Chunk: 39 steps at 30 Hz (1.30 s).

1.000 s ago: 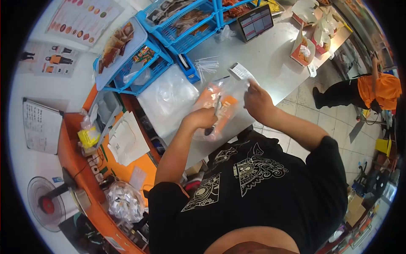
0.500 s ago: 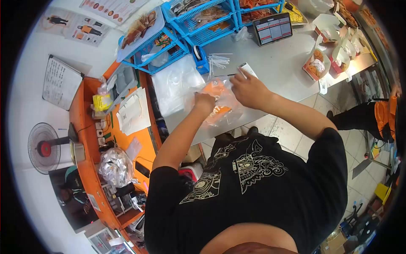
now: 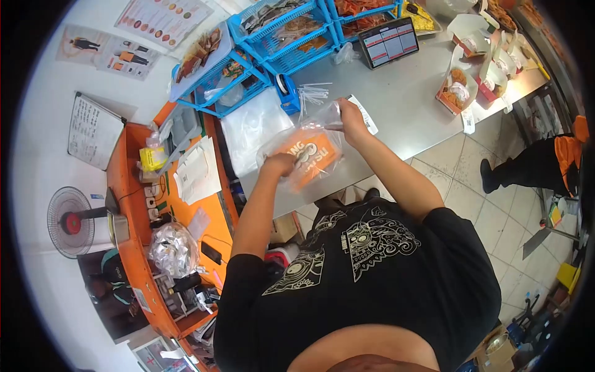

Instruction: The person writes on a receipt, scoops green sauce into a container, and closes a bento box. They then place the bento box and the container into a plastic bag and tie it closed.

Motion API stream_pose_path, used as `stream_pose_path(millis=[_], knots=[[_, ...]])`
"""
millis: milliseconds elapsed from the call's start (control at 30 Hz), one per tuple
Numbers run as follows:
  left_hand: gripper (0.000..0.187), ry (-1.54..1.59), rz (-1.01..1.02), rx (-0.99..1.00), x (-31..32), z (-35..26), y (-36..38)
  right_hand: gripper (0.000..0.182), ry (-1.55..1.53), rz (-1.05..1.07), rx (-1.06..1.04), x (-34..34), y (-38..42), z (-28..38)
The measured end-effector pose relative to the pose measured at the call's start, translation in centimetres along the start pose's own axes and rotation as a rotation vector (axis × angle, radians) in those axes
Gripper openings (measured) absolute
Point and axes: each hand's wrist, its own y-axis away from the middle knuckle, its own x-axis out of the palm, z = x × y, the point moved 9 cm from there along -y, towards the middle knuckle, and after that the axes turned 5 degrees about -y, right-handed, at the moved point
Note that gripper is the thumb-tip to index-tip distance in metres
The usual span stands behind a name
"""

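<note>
An orange box with white lettering (image 3: 319, 162) lies inside a clear plastic bag (image 3: 325, 118) above the metal counter's near edge. My left hand (image 3: 281, 164) is closed on the left side of the bag, against the box; its fingertips are partly hidden. At the bag's upper right end, my right hand (image 3: 352, 119) grips the plastic and pulls it taut. A printed white slip (image 3: 367, 116) lies just beyond my right hand. Left of the bag is a stack of clear plastic bags (image 3: 251, 133).
A blue tape dispenser (image 3: 286, 94) and white sticks (image 3: 314, 93) sit behind the bag. Blue baskets (image 3: 291, 56) and a tablet (image 3: 389, 43) line the back. Open food boxes (image 3: 457, 90) stand at right. Another person's leg (image 3: 520, 161) shows on the tiled floor.
My right hand has moved slightly up and left, drawing out the bag's end. My left hand has shifted down and left, and more of the box's lettering shows.
</note>
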Motion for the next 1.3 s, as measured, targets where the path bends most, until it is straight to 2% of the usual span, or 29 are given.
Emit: stream_pose_path(millis=[33,67,133,167,267,333,367,400,433,467,500,567,600,633,700,767,800,833,867,900,933,967,1000,1033,1100,1167,1200,1267,1300], knots=[[0.033,-0.002,-0.075,-0.157,-0.5,1.3,-0.6,0.030,-0.061,-0.066,0.058,-0.2,0.8,-0.2],[0.033,0.005,-0.076,-0.159,1.0,1.7,-2.7,0.030,-0.055,-0.062,0.059,0.0,1.6,-0.1],[0.034,0.077,-0.656,-0.018,-0.1,1.4,-5.6,0.036,0.043,-0.106,0.055,-0.2,2.9,0.0],[0.034,0.086,-0.656,-0.024,-0.4,1.2,-5.8,0.036,0.051,-0.100,0.059,-0.3,3.1,0.5],[0.040,0.184,-0.557,-0.039,-2.3,0.6,-3.2,0.043,0.197,-0.013,0.103,-0.4,3.4,0.7],[0.046,0.269,-0.427,-0.050,-4.9,-0.5,3.5,0.049,0.382,-0.127,-0.263,-1.5,3.5,3.7],[0.049,0.171,-0.303,-0.033,-3.9,-0.3,4.1,0.040,0.835,-0.309,-0.814,-2.5,3.9,4.8],[0.052,0.073,-0.178,-0.017,-2.8,0.2,4.8,0.040,0.831,-0.322,-0.809,-2.6,4.1,5.5],[0.052,0.063,-0.172,-0.012,-3.3,0.1,6.4,0.037,0.855,-0.175,-0.838,-1.0,4.7,6.6],[0.055,-0.053,-0.064,0.007,-3.2,-0.3,8.4,0.033,0.877,-0.022,-0.862,0.6,5.4,7.3],[0.058,-0.164,0.043,0.022,-2.9,-0.5,10.2,0.033,0.873,-0.022,-0.858,0.9,5.4,7.8],[0.058,-0.303,0.126,0.077,-3.6,-0.7,13.1,0.025,0.651,0.122,-0.577,1.9,3.4,7.1],[0.058,-0.446,0.208,0.141,-2.9,-0.8,14.1,0.025,0.644,0.121,-0.578,2.7,3.6,7.9],[0.049,-0.371,0.049,0.268,-2.9,-0.9,14.5,0.027,0.780,0.143,-0.567,3.8,3.8,8.5],[0.045,-0.254,0.028,0.340,-3.2,-0.8,15.9,0.031,0.915,0.149,-0.549,4.2,3.7,9.1],[0.041,-0.136,0.012,0.411,-4.3,-0.9,17.8,0.044,0.969,0.431,-0.645,6.1,4.5,8.8],[0.037,-0.204,-0.114,0.408,-5.5,-0.4,18.4,0.044,0.966,0.414,-0.643,5.7,4.8,9.3],[0.033,-0.269,-0.241,0.407,-6.5,0.0,19.1,0.046,1.025,0.570,-0.670,6.2,5.9,9.1],[0.033,-0.278,-0.236,0.420,-6.3,0.5,19.7,0.048,1.082,0.727,-0.692,6.2,7.1,8.6],[0.023,-0.103,-0.350,0.488,-7.3,0.7,20.7,0.041,1.250,0.713,-0.666,4.8,6.8,7.6],[0.017,0.078,-0.463,0.552,-8.6,0.6,21.8,0.041,1.254,0.701,-0.662,4.6,6.8,8.1],[0.017,0.073,-0.456,0.565,-8.7,-0.1,22.6,0.034,1.346,0.536,-0.602,3.7,6.0,9.0],[0.013,0.134,-0.576,0.543,-10.7,-0.8,24.1,0.028,1.429,0.365,-0.538,2.8,5.5,10.0],[0.013,0.195,-0.697,0.522,-12.1,-0.8,25.2,0.028,1.429,0.346,-0.534,3.3,5.8,10.8],[0.015,0.101,-0.736,0.607,-11.3,-1.2,25.0,0.018,0.976,0.317,-0.375,4.2,5.7,12.2],[0.026,0.009,-0.900,0.753,-10.4,-0.4,24.6,0.010,0.568,0.348,-0.299,5.3,5.6,10.4],[0.026,0.008,-0.906,0.793,-10.0,-1.1,23.0,0.009,0.398,0.394,-0.282,6.2,5.7,8.5],[0.032,0.715,-1.663,0.673,-13.1,2.3,23.4,0.009,0.200,0.452,-0.303,8.5,7.2,6.2],[0.034,0.774,-1.765,0.687,-14.4,1.0,22.8,0.011,0.307,0.482,-0.409,9.9,8.5,6.3]])
